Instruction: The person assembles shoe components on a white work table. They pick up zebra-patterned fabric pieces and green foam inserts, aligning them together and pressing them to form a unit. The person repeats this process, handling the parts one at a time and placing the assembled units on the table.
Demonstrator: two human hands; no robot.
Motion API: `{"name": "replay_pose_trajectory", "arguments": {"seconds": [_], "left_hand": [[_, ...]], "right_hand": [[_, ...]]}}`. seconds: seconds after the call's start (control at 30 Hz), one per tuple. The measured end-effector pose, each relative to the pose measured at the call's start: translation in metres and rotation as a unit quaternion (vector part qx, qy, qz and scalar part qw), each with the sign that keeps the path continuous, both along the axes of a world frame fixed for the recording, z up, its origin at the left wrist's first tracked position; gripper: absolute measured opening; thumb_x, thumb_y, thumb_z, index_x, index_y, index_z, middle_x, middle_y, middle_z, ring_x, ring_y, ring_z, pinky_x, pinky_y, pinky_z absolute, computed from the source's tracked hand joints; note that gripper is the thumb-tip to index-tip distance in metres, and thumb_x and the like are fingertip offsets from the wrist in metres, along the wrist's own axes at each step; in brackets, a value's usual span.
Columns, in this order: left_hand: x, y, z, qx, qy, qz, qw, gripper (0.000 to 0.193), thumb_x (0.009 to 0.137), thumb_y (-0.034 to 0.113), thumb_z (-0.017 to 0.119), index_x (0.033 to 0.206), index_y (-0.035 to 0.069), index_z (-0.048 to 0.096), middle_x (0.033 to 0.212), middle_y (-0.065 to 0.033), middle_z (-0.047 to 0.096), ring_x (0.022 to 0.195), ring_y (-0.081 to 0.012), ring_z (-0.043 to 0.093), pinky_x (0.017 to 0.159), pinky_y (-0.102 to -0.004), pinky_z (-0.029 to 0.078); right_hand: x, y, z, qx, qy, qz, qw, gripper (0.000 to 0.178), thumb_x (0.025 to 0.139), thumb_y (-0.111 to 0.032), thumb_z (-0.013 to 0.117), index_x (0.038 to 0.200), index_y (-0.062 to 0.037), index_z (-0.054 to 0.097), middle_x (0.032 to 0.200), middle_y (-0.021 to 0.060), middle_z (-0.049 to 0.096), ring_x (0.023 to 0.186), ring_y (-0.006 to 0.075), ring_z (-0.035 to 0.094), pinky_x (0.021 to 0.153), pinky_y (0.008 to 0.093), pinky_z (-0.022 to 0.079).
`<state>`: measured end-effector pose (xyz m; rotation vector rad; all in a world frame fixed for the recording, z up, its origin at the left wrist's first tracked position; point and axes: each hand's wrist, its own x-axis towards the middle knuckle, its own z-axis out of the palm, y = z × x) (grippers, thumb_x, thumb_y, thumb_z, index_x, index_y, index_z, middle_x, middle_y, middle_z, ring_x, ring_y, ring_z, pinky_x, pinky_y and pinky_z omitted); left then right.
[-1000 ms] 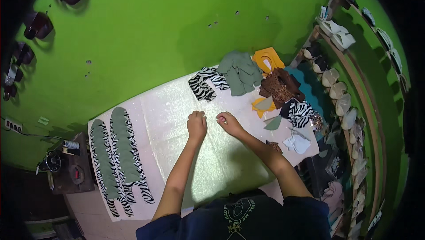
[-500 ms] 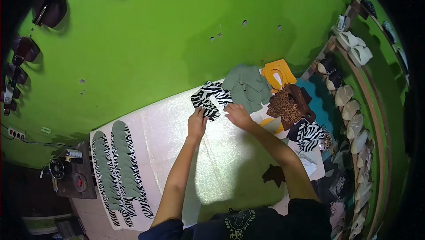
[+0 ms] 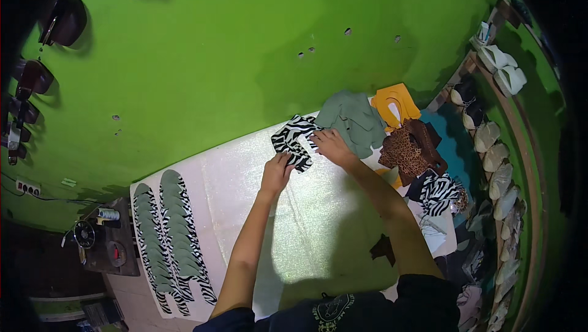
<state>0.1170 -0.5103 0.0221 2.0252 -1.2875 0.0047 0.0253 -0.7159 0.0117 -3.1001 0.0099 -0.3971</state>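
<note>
A U-shaped zebra-print shoe-upper piece (image 3: 285,138) lies on the far part of the pale table, its opening facing me. My left hand (image 3: 277,175) is closed at its near left end, thumb and fingers pinching the edge. My right hand (image 3: 332,147) reaches over its right arm with bent fingers closed on the print, covering part of it. Whether more zebra pieces lie beneath is hard to tell. Just beyond my right hand sits a heap of grey-green pieces (image 3: 349,115).
Two overlapping rows of green-and-zebra pieces (image 3: 177,234) run down the table's left side. Yellow pieces (image 3: 401,96), leopard-print pieces (image 3: 404,151) and a zebra bundle (image 3: 438,191) crowd the right. A dark brown scrap (image 3: 383,250) lies near my right forearm. A sewing machine (image 3: 86,234) stands left; shoe racks (image 3: 511,111) stand right.
The whole view has shifted slightly. My right hand has moved farther away and over the right arm of the zebra piece. My left hand stays at its near left end.
</note>
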Motion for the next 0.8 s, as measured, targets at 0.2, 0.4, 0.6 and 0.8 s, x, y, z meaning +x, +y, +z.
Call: {"name": "replay_pose_trajectory", "arguments": {"seconds": [0.2,0.4,0.6,0.8], "left_hand": [[0.002,0.004,0.002,0.025,0.006,0.019,0.999,0.029,0.074,0.002,0.054,0.102,-0.004,0.054,0.101,-0.0203,0.056,0.087,-0.0376,0.056,0.076,-0.0404,0.047],[-0.014,0.006,0.022,0.007,-0.152,0.099,0.983,0.041,0.068,-0.002,0.051,0.109,0.001,0.05,0.104,-0.0153,0.055,0.097,-0.0269,0.052,0.083,-0.0362,0.038],[-0.078,0.047,0.038,-0.004,-0.183,0.101,0.978,0.05,0.067,-0.007,0.05,0.116,0.001,0.048,0.121,-0.0134,0.05,0.107,-0.0253,0.049,0.088,-0.0378,0.034],[-0.186,0.122,0.008,0.047,-0.104,-0.046,0.992,0.048,0.07,-0.001,0.055,0.117,0.001,0.048,0.117,-0.013,0.053,0.103,-0.0267,0.052,0.088,-0.0381,0.037]], "right_hand": [[0.0,0.004,0.008,0.05,0.012,0.002,0.999,0.03,0.078,-0.015,0.054,0.107,-0.0069,0.054,0.111,0.007,0.052,0.104,0.0215,0.047,0.09,0.0391,0.032],[-0.009,0.014,0.022,0.197,-0.171,-0.033,0.965,0.023,0.079,-0.006,0.048,0.101,-0.0037,0.056,0.106,0.0089,0.056,0.101,0.0268,0.051,0.086,0.0381,0.04],[-0.088,0.075,0.058,0.125,-0.214,0.004,0.969,0.022,0.078,-0.007,0.052,0.099,-0.0033,0.058,0.108,0.0089,0.057,0.106,0.0232,0.052,0.089,0.0381,0.038],[-0.22,0.159,0.031,0.157,-0.117,-0.05,0.979,0.018,0.077,-0.013,0.057,0.093,-0.0072,0.06,0.092,0.0035,0.06,0.088,0.0199,0.056,0.076,0.0351,0.041]]}}
